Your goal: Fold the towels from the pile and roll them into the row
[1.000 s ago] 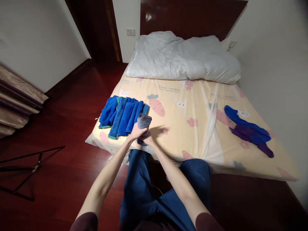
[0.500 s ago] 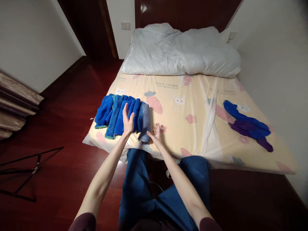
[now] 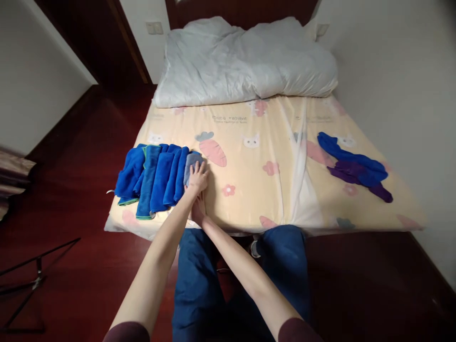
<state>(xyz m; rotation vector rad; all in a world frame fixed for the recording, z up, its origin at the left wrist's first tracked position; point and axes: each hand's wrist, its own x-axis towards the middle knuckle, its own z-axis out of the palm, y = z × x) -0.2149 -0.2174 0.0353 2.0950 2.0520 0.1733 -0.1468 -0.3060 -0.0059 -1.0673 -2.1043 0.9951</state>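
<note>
A rolled or folded grey-blue cloth (image 3: pixel 188 167) lies at the right end of a row on the bed. On top of it rests my left hand (image 3: pixel 198 177), open, its fingers spread and pressing down. Just below, my right hand (image 3: pixel 198 209) lies against the near end of the same cloth, with fingers stretched out and partly hidden by my left wrist. Against the grey-blue cloth stands a line of several rolled blue towels (image 3: pixel 164 175), some edged in green. Farthest left is a looser blue towel (image 3: pixel 130 171).
A blue cloth (image 3: pixel 351 159) and a purple cloth (image 3: pixel 344 172) lie crumpled together on the bed's right side. Across the head of the bed lies a bulky pale quilt (image 3: pixel 245 66). The patterned sheet (image 3: pixel 245 175) covers the bed. Black stand legs (image 3: pixel 37 273) are on the floor at left.
My left hand has moved from over the blue towels onto the grey-blue cloth. My right hand has shifted left to its near end. The view has turned slightly right.
</note>
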